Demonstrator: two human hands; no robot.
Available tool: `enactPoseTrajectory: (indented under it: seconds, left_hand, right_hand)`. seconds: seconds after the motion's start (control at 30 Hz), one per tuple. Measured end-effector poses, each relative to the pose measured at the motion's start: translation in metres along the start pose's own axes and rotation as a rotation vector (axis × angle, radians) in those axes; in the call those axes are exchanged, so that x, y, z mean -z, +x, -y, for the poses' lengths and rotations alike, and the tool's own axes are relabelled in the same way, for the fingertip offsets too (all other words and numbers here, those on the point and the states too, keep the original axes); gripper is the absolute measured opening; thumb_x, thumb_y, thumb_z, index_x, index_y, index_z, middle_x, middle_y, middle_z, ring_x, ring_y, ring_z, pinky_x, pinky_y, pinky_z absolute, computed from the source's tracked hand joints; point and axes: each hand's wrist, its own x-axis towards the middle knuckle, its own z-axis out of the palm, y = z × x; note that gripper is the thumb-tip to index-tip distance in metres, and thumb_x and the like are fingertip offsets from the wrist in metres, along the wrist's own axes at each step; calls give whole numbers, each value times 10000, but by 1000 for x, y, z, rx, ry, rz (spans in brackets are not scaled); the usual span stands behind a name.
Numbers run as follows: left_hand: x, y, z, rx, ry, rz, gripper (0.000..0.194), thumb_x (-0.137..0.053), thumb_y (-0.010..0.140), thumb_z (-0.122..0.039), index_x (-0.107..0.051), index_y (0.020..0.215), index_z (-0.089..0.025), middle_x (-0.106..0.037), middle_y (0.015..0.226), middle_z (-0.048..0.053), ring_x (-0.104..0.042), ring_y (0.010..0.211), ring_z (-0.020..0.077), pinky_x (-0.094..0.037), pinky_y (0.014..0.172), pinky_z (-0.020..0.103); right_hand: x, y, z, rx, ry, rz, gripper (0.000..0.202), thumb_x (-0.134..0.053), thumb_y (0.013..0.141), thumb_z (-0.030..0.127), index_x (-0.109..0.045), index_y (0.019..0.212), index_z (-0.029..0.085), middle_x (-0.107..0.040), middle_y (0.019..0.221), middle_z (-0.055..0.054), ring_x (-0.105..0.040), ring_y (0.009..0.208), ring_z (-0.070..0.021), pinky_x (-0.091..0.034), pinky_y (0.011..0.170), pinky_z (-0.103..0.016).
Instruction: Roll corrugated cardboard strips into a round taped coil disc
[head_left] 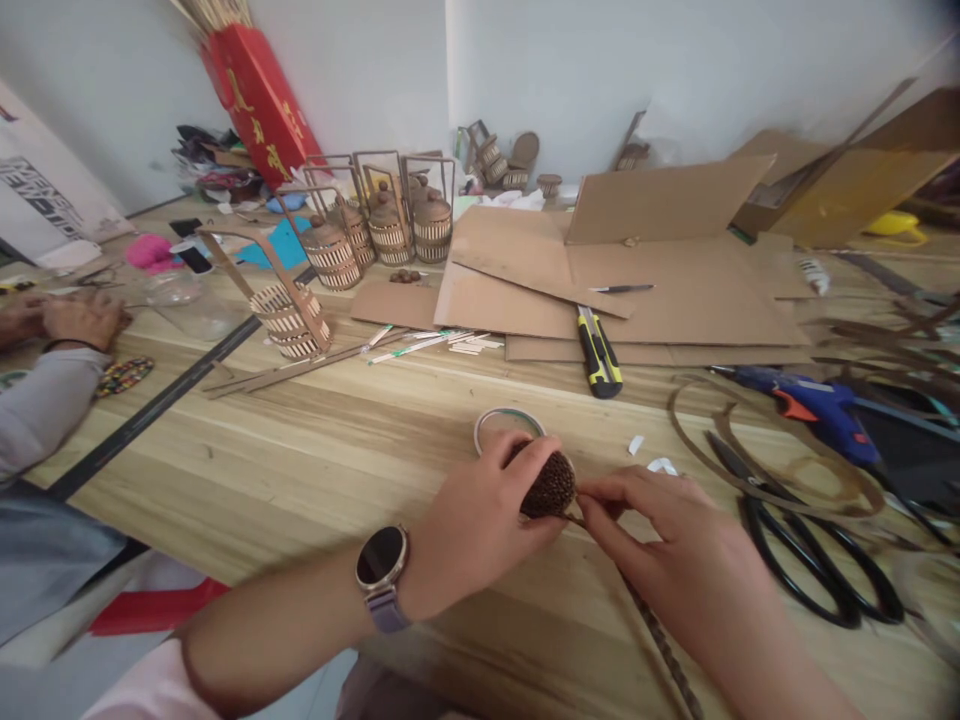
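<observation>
A small round dark brown woven piece [551, 485] is held by my left hand [487, 510], fingers and thumb wrapped round its edges. My right hand [660, 530] pinches a thin brown braided strip [656, 635] close to the piece's right edge. From there the strip runs under my right hand toward the table's front edge. Just behind my left hand lies a round tape roll or ring [510, 415], partly covered by my fingers.
Black scissors [817, 560], a blue glue gun [825, 410] and coiled brown strips lie to the right. Ahead are a yellow-black cutter [598, 355], cardboard [675, 290] and small lidded baskets [390, 225]. Another person's hands [82, 320] are at the far left.
</observation>
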Motion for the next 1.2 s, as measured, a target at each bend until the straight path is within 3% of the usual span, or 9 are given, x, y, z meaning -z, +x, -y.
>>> enactPoseTrajectory:
  seconds: [0.33, 0.47, 0.67, 0.9, 1.0, 1.1, 1.2]
  left_hand:
    - [-5, -5, -1, -43, 49, 18, 564, -651, 868, -235, -432, 1387, -223, -523, 1375, 126, -627, 1134, 295, -567, 935, 469]
    - [-5, -3, -1, -53, 24, 14, 555, -658, 868, -248, -440, 1378, -231, -537, 1354, 113, -626, 1134, 284, -562, 952, 461]
    - [-1, -3, 1, -80, -22, 13, 571, -685, 842, -219, -457, 1365, -215, -546, 1344, 114, -605, 1166, 278, -545, 990, 453]
    - [2, -3, 4, -98, -65, 5, 604, -700, 809, -174, -478, 1370, -212, -559, 1350, 106, -590, 1195, 276, -534, 1005, 444]
    - [3, -2, 3, -92, -109, -6, 584, -695, 791, -148, -506, 1341, -200, -577, 1328, 98, -584, 1205, 257, -517, 1029, 406]
    - [4, -1, 3, -92, -137, -22, 577, -701, 774, -137, -522, 1321, -186, -584, 1311, 102, -575, 1215, 250, -494, 1053, 385]
    - [4, -1, 4, -100, -153, -32, 582, -706, 776, -144, -520, 1325, -192, -586, 1299, 102, -574, 1210, 246, -489, 1049, 382]
  right_hand:
    - [0, -2, -1, 140, -164, 18, 213, -530, 882, 202, -580, 676, 219, -592, 571, 47, -535, 499, -122, -359, 633, -309]
    - [-1, -1, 0, 113, -142, -13, 212, -504, 865, 173, -562, 666, 217, -578, 565, 38, -528, 505, -131, -346, 633, -313]
    - [5, 2, -5, 28, -44, 44, 162, -528, 802, 187, -555, 648, 232, -568, 561, 50, -537, 514, -132, -381, 616, -295]
    - [7, 2, -41, -104, -106, 30, 141, -510, 807, 252, -563, 678, 238, -609, 607, 19, -580, 553, -173, -410, 628, -328]
    - [3, 0, -60, -138, -129, 51, 96, -515, 812, 280, -592, 799, 224, -637, 701, -19, -611, 609, -203, -427, 614, -342]
    - [6, 2, -61, -67, -65, 25, 100, -519, 835, 267, -593, 885, 223, -643, 786, -42, -638, 704, -212, -463, 649, -342]
    - [14, 7, -46, 20, 98, 93, 66, -538, 875, 247, -602, 860, 249, -662, 801, -29, -649, 739, -188, -492, 677, -311]
